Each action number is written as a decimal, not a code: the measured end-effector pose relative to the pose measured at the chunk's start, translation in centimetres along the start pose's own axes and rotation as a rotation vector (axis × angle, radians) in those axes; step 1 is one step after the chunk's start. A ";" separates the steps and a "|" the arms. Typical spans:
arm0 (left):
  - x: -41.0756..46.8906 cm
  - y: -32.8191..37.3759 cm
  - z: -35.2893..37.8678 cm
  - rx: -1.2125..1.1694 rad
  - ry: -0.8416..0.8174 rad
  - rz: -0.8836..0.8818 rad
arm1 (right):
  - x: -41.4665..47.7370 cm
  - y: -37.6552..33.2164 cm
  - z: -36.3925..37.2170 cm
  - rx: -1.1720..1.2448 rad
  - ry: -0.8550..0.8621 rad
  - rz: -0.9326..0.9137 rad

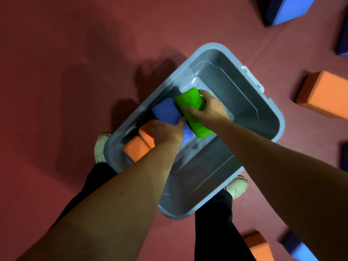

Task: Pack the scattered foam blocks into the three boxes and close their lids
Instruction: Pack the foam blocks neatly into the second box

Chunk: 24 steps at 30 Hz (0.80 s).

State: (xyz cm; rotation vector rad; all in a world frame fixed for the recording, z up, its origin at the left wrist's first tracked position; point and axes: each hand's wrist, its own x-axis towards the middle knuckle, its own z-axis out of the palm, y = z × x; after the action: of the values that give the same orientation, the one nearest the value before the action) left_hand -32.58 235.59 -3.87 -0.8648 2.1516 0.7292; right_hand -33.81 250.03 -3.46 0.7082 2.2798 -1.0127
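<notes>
While both hands work inside the grey storage box (pixel 278 117), L hand (pixel 165 131) curls round the near end of a blue foam block (pixel 165 112), thumb on its side. R hand (pixel 211 108) wraps the green foam block (pixel 190 102), fingers over its far side. Both blocks appear on edge, side by side, touching, next to orange foam blocks (pixel 135 146) at the box's L end. Judgement: step = seating this pair. To do it well, press them flush vs. the orange ones, upright, no tilt, leaving the R half for more. Lid not in view. Out on the floor (pixel 56 91): loose orange block (pixel 323 93), loose blue block (pixel 290 12), more nr the feet.
</notes>
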 end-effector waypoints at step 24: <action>3.3 -4.3 0.8 0.158 -0.370 -0.049 | 1.6 2.8 2.4 -0.058 0.028 -0.062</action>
State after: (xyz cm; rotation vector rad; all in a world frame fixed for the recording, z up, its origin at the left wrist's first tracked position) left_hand -30.83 232.32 -7.88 -0.6412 1.8238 0.6296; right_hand -32.51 250.13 -7.29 0.6357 2.3582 -0.9663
